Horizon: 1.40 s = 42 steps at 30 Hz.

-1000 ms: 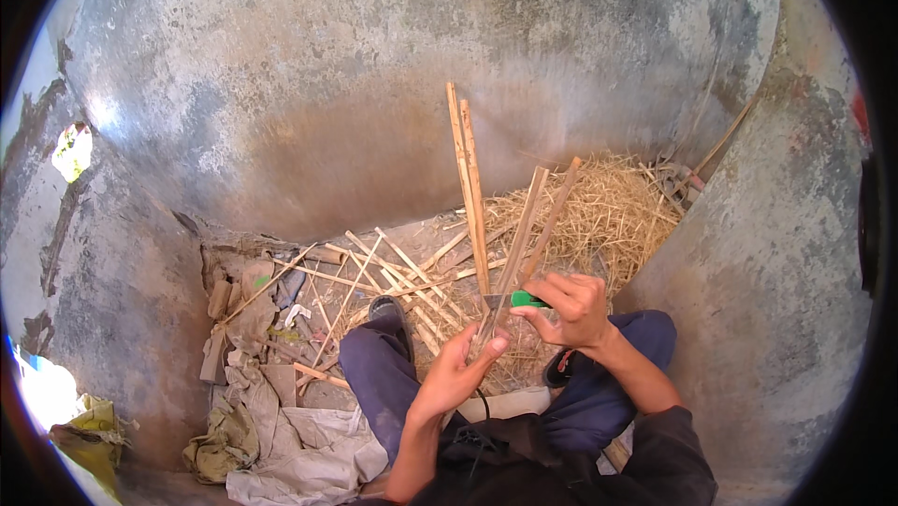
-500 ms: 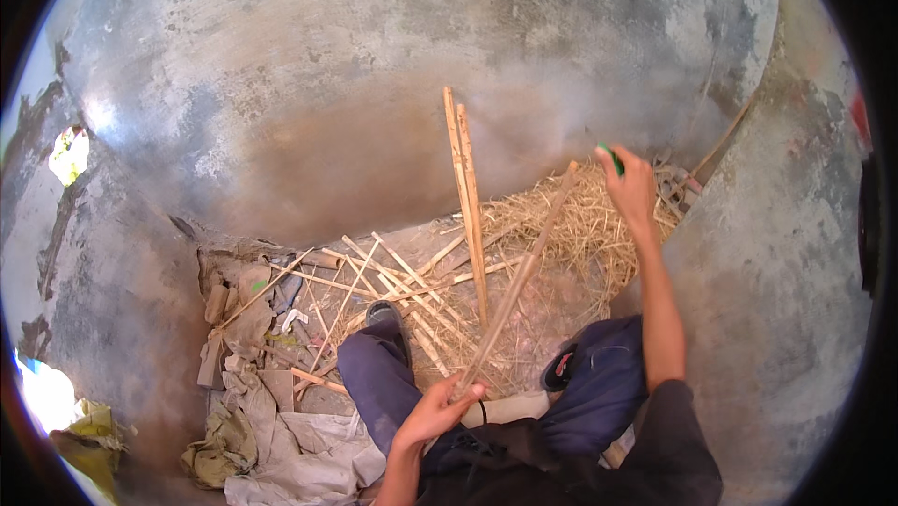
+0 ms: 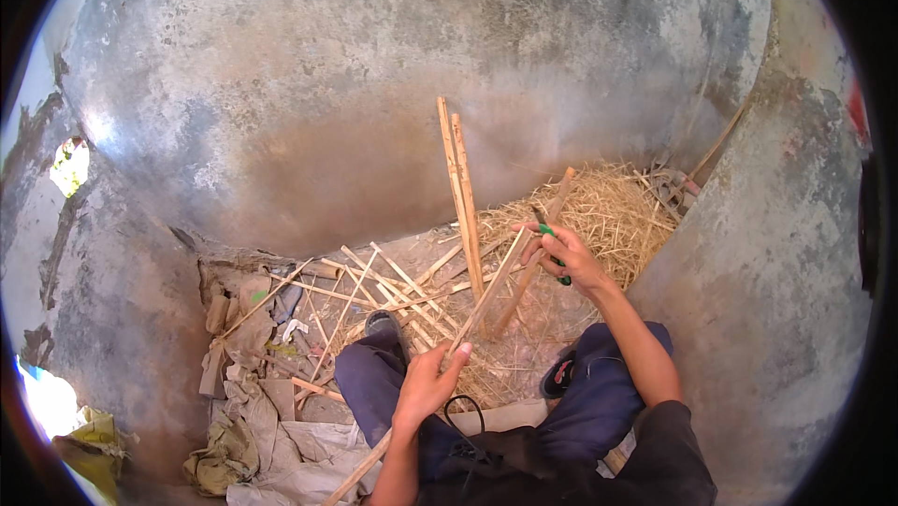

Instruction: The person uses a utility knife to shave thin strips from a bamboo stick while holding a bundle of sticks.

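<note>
My left hand [image 3: 430, 384] is closed around the middle of a long, pale split-wood strip [image 3: 491, 296], which slants up and away to the right. The strip's near end passes back under my left forearm. At its far end is my right hand [image 3: 569, 261], closed on a small knife with a green handle [image 3: 554, 253] and a short dark blade. The right fingers meet the strip or lie right beside it; which, I cannot tell. Behind the right hand another stick [image 3: 558, 195] leans, partly hidden by it. Two more upright sticks [image 3: 465, 197] lean near the wall.
Straw-like shavings [image 3: 608, 211] heap by the wall at the right. Several loose strips [image 3: 412, 286] lie crossed on the floor ahead of my left foot. Cloth sacks [image 3: 299, 455] and rubble [image 3: 229, 305] lie at the left. Grey walls [image 3: 374, 85] close in around.
My right hand has come down and left, bringing the knife to the strip's far end. The strip has shifted back toward me, so its near end now shows past my left hand.
</note>
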### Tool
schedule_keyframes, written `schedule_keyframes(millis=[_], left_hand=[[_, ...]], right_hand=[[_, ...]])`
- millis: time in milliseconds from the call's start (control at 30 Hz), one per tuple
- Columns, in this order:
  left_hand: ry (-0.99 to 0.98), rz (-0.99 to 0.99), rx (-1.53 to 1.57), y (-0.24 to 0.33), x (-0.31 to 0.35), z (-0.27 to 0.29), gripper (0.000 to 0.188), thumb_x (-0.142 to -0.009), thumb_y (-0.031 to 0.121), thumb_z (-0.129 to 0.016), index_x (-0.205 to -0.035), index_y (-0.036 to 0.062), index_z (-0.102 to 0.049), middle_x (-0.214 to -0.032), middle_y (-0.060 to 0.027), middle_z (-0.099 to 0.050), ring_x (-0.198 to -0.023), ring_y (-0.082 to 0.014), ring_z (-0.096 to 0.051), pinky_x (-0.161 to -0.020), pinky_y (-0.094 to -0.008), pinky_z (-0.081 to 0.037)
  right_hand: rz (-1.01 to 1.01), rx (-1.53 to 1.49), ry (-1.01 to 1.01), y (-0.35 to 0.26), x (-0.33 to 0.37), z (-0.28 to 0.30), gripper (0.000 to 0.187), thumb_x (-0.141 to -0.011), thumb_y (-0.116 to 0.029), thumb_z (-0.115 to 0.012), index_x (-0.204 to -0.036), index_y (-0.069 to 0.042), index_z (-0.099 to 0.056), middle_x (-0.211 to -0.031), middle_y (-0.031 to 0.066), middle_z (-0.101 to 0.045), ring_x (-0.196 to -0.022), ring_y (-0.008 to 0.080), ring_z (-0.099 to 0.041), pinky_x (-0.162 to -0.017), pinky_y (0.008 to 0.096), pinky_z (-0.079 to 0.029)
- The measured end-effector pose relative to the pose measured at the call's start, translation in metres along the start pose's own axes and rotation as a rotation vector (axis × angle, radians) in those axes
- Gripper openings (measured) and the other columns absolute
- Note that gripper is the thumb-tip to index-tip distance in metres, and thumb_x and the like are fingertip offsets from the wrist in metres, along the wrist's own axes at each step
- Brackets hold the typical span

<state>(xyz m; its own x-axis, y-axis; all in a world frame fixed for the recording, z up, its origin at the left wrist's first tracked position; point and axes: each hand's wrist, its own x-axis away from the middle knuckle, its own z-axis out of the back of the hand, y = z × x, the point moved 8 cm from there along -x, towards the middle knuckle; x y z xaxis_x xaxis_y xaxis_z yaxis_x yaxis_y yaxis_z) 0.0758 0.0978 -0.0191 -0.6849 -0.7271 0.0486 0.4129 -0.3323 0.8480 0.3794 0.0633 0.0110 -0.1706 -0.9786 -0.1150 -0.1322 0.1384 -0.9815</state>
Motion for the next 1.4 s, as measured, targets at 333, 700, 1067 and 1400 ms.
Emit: schedule_keyframes(millis=[333,700,1067,1400], left_hand=[[-0.147,0.117,0.117,-0.005,0.004,-0.026,0.049,-0.111,0.047,-0.066,-0.116,-0.0008,-0.075,-0.073,-0.0166,-0.065,-0.069,-0.0224,-0.064,-0.072,-0.0420,-0.051],[0.074,-0.187,0.220,0.009,-0.017,-0.030,0.035,-0.111,0.028,-0.072,-0.123,-0.0046,-0.075,-0.081,-0.0056,-0.069,-0.073,-0.0076,-0.061,-0.069,-0.0286,-0.051],[0.110,-0.075,0.272,0.016,-0.013,-0.016,0.040,-0.118,0.031,-0.059,-0.135,-0.0001,-0.076,-0.074,0.0028,-0.048,-0.071,-0.0078,-0.045,-0.064,-0.0290,-0.041],[-0.104,0.023,0.588,0.020,-0.012,-0.027,0.052,-0.123,0.036,-0.043,-0.141,-0.0050,-0.069,-0.076,0.0081,-0.039,-0.063,-0.0040,-0.036,-0.058,-0.0248,-0.032]], right_hand=[[-0.046,-0.183,-0.001,0.032,0.007,0.000,0.027,-0.103,-0.030,-0.083,-0.111,-0.009,-0.068,-0.069,-0.0116,-0.043,-0.056,0.0025,-0.037,-0.052,0.0250,-0.026],[-0.024,0.030,0.057,0.030,0.002,0.003,0.033,-0.108,-0.037,-0.075,-0.119,-0.006,-0.068,-0.068,-0.0098,-0.048,-0.056,0.0046,-0.039,-0.054,0.0261,-0.031],[0.421,0.868,0.166,-0.021,0.022,-0.043,0.036,-0.107,-0.039,-0.072,-0.112,-0.003,-0.075,-0.083,0.0092,-0.074,-0.067,0.0213,-0.070,-0.062,0.0360,-0.052],[0.586,0.965,0.081,-0.021,0.037,-0.089,0.027,-0.098,-0.030,-0.082,-0.105,-0.005,-0.076,-0.085,0.0125,-0.074,-0.069,0.0316,-0.073,-0.061,0.0400,-0.055]])
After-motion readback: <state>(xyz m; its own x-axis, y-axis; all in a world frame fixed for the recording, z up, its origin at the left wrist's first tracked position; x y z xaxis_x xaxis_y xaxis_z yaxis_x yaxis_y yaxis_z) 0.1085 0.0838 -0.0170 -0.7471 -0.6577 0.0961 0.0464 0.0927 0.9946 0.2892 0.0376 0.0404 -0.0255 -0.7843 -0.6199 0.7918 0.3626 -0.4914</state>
